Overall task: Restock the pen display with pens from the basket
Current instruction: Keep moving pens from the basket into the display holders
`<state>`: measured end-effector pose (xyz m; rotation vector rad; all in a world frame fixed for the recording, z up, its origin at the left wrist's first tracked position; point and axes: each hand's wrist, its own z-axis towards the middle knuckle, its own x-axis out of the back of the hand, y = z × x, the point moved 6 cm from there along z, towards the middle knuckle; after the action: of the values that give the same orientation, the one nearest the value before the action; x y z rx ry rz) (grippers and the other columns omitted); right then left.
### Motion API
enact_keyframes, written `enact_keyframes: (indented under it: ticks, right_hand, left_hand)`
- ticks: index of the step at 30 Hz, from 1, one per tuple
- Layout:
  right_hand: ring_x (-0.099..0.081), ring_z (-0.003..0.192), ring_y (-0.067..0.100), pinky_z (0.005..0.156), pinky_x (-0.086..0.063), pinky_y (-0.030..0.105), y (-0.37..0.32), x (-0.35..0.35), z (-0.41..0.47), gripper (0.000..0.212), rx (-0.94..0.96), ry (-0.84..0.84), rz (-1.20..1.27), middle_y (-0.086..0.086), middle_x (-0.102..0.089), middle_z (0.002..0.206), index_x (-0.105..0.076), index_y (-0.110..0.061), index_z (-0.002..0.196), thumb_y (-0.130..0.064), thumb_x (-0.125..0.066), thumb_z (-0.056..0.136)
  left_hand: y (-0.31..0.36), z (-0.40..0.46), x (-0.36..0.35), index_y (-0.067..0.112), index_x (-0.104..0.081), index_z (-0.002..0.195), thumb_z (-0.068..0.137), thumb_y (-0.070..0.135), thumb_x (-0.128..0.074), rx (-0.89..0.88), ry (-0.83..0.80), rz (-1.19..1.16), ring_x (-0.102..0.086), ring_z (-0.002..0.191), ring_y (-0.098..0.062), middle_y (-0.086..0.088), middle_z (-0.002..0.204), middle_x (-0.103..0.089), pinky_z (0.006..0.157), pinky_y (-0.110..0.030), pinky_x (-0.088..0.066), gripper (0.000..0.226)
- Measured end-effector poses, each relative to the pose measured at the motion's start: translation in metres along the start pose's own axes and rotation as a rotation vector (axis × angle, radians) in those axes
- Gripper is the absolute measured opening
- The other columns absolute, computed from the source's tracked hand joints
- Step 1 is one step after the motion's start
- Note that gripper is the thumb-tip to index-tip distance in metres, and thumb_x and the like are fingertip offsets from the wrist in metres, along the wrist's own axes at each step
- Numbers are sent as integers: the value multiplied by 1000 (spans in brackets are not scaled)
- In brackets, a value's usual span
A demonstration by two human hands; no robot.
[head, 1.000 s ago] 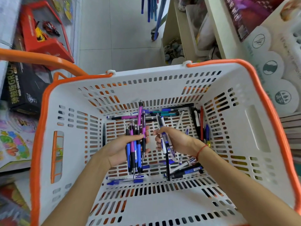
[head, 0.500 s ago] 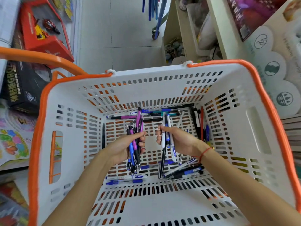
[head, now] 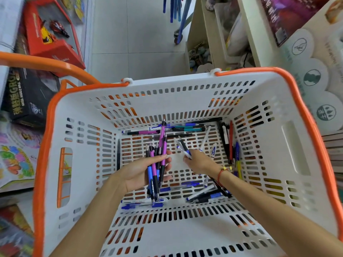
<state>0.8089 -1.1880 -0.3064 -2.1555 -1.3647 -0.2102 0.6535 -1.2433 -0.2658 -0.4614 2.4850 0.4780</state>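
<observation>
A white basket [head: 185, 86] with an orange rim fills the view. Loose pens [head: 176, 127] lie along its far wall, right side and floor. My left hand [head: 141, 171] grips a bundle of purple, blue and black pens [head: 157, 164], held roughly upright over the basket floor. My right hand [head: 199, 161] is just to its right, low in the basket, its fingers pinching a few blue-and-white pens [head: 183, 148] that point up and left. No pen display is in view.
An orange handle [head: 46, 64] arcs off the basket's left corner. Boxed toys and colouring books [head: 24, 101] fill the left shelf. Cream shelving [head: 246, 34] and round-topped white card packs [head: 313, 76] stand at right. Tiled floor lies beyond.
My right hand has dipped lower and to the right, its pens now tilted left rather than upright. My left hand keeps its bundle, shifted slightly.
</observation>
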Motion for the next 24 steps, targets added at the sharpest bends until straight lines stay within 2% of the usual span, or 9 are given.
enact_keyframes:
  ticks: [4, 6, 8, 10, 12, 16, 19, 22, 24]
  right_hand:
    - [-40, 47, 9, 43, -38, 18, -5, -3, -10, 19, 1, -70, 853, 1, -43, 63, -52, -8, 97, -18, -39, 106]
    - [-44, 49, 11, 47, -43, 21, -11, 3, -15, 17, 26, -124, 1217, 1, -46, 63, -51, -8, 97, -20, -41, 105]
    - [-48, 55, 14, 53, -48, 23, -9, 7, -11, 16, 20, -91, 1145, 3, -51, 67, -51, -8, 100, -19, -42, 105]
    - [-48, 55, 14, 49, -45, 19, -2, 7, -8, 18, -8, -6, 726, 4, -52, 69, -52, -5, 101, -18, -40, 105]
    - [-46, 49, 12, 42, -40, 18, 3, 4, -5, 19, -19, 22, 544, 5, -50, 67, -52, -3, 102, -16, -37, 105]
    - [-48, 50, 13, 49, -46, 21, 9, -3, -7, 19, -80, -47, 873, 4, -51, 66, -56, -4, 104, -17, -42, 105]
    - [-55, 59, 14, 60, -53, 25, -4, -6, -16, 18, -42, -251, 1220, 3, -55, 70, -55, -7, 105, -19, -41, 105]
    - [-69, 83, 18, 86, -58, 29, -18, 5, -21, 21, 25, -288, 1443, 5, -69, 89, -56, -8, 111, -20, -40, 105]
    - [-70, 100, 17, 94, -53, 31, -27, 13, -24, 25, 71, -254, 1528, 4, -72, 109, -55, -9, 116, -22, -37, 106]
  left_hand:
    - [0, 2, 0, 7, -65, 118, 90, 11, -58, 11, -61, 3, -63, 72, -15, -5, 83, -63, 77, -36, -59, 29]
    - [-1, 3, 2, 7, -61, 123, 91, 12, -57, 17, -47, 51, -60, 71, -13, -3, 81, -61, 76, -34, -59, 33]
    - [-3, 6, 5, 6, -61, 120, 92, 13, -57, 17, -4, 81, -60, 69, -12, -2, 79, -61, 74, -33, -60, 29]
    - [-6, 7, 8, 6, -62, 113, 93, 14, -58, 15, 25, 64, -59, 67, -12, -2, 78, -60, 74, -33, -60, 22]
    - [-8, 9, 9, 8, -62, 110, 93, 14, -58, 15, 41, 24, -59, 66, -12, -1, 76, -59, 72, -33, -59, 19]
    - [-11, 10, 8, 8, -63, 110, 93, 16, -58, 24, 25, 32, -58, 66, -11, 0, 76, -59, 76, -32, -57, 19]
    - [-14, 12, 6, 8, -62, 119, 89, 19, -63, 20, 52, 141, -65, 77, -13, -3, 85, -65, 78, -34, -59, 32]
    - [-18, 13, 4, 11, -56, 126, 93, 24, -62, 98, 64, 319, -69, 103, -17, -3, 112, -72, 80, -33, -58, 36]
    - [-22, 11, 0, 13, -53, 129, 95, 25, -60, 154, 50, 356, -69, 104, -17, 1, 114, -72, 79, -32, -58, 37]
